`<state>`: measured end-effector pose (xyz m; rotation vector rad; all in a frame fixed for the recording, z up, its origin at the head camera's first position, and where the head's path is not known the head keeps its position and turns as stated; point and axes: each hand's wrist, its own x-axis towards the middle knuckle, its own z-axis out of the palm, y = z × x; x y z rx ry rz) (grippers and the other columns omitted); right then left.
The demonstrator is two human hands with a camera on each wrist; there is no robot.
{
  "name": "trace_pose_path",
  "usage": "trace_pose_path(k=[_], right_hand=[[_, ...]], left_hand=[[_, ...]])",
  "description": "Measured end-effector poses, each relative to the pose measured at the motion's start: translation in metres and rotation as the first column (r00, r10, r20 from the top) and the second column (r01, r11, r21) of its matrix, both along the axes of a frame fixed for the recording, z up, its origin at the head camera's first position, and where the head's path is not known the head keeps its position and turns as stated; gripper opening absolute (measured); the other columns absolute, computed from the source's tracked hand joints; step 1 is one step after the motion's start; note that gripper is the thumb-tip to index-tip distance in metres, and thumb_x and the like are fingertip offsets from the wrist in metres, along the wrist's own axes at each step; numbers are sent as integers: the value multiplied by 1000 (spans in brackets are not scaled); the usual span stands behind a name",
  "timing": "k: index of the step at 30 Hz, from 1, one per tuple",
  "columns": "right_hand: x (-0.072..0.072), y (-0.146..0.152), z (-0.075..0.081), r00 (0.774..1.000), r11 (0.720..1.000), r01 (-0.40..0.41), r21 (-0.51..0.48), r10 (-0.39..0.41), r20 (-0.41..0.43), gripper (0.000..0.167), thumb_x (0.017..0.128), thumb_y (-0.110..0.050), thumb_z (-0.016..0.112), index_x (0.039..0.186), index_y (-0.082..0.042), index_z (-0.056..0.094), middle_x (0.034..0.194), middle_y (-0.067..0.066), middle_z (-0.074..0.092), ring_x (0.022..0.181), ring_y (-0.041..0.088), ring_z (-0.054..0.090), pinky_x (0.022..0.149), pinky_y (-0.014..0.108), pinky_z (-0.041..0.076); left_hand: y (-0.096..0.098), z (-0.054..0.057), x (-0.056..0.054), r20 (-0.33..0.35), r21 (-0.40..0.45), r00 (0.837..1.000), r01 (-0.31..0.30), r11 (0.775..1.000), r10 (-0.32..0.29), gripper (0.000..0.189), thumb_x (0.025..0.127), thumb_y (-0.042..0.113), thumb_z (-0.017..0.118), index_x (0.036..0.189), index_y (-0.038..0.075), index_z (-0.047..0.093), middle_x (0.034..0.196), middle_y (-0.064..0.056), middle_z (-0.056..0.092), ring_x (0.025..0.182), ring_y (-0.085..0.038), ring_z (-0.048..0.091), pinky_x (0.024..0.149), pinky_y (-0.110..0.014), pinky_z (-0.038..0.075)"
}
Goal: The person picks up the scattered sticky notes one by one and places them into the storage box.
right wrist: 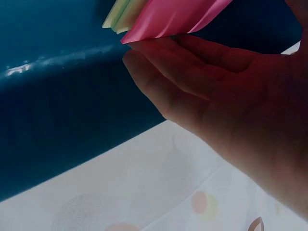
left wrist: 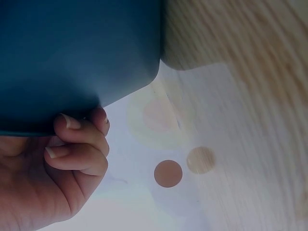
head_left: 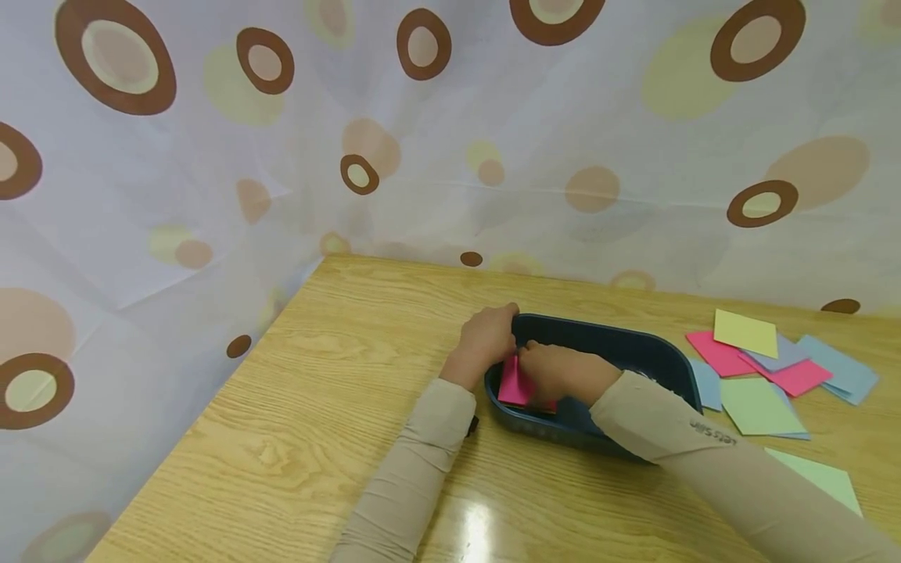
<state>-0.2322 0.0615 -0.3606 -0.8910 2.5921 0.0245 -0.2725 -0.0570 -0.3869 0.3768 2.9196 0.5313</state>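
Note:
A dark blue plastic tub (head_left: 633, 350) stands on the wooden table. My left hand (head_left: 488, 342) grips its left end, with curled fingers (left wrist: 79, 127) at the rim in the left wrist view. Inside the tub, my right hand (head_left: 566, 374) reaches down to a pink sticky note (head_left: 512, 385) near the left end. The right wrist view has the fingertips (right wrist: 137, 60) along the lower edge of the pink note, which the hand holds. Pale yellow-green notes (right wrist: 117, 17) stand beside it there, inside the tub.
Right of the tub, loose sticky notes lie scattered and overlapping: a yellow note (head_left: 746, 333), a pink note (head_left: 805, 378), a blue note (head_left: 848, 367) and a green note (head_left: 756, 405). Another green note (head_left: 820, 477) lies nearer, partly behind my right sleeve. A patterned curtain (head_left: 535, 156) borders the table.

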Motion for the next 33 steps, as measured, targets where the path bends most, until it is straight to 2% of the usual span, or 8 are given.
trace_pose_path(k=[4, 9, 18, 27, 33], right_hand=[[-1, -1, -4, 1000, 1000, 15, 10, -15, 15, 49, 76, -17, 80, 111, 10, 58, 102, 18, 56, 86, 25, 57, 79, 37, 50], [-3, -4, -6, 999, 998, 28, 49, -29, 35, 59, 77, -20, 80, 121, 12, 54, 112, 22, 54, 95, 30, 58, 86, 41, 49], [-12, -6, -8, 996, 995, 39, 92, -46, 78, 64, 78, -29, 80, 122, 9, 55, 122, 25, 49, 107, 38, 54, 93, 47, 45], [-15, -6, -9, 997, 995, 45, 93, -51, 64, 69, 76, -34, 80, 125, 8, 55, 122, 25, 50, 109, 39, 52, 95, 49, 43], [-15, -7, -10, 996, 995, 55, 83, -61, 69, 73, 76, -34, 80, 128, 10, 52, 123, 26, 49, 112, 40, 51, 96, 49, 43]], left_hand=[[1, 0, 1, 2, -8, 1000, -1, 1000, 1, 46, 91, 11, 60, 135, 16, 53, 111, -8, 66, 77, -20, 58, 60, -33, 46], [0, -2, 0, -1, -15, 1000, 0, 1000, 0, 46, 91, 12, 61, 136, 17, 53, 110, -8, 67, 76, -20, 59, 58, -33, 46], [1, -2, -1, 2, -14, 1000, -1, 1000, 1, 46, 92, 11, 59, 137, 17, 52, 110, -7, 67, 74, -19, 57, 58, -32, 45], [3, -2, -1, -2, -16, 1000, -4, 1000, 4, 46, 93, 16, 62, 138, 17, 52, 114, -8, 66, 83, -21, 63, 63, -33, 49], [2, -3, -1, 6, -11, 1000, -8, 1000, 8, 46, 93, 16, 61, 137, 18, 52, 114, -7, 66, 81, -21, 61, 64, -34, 49]])
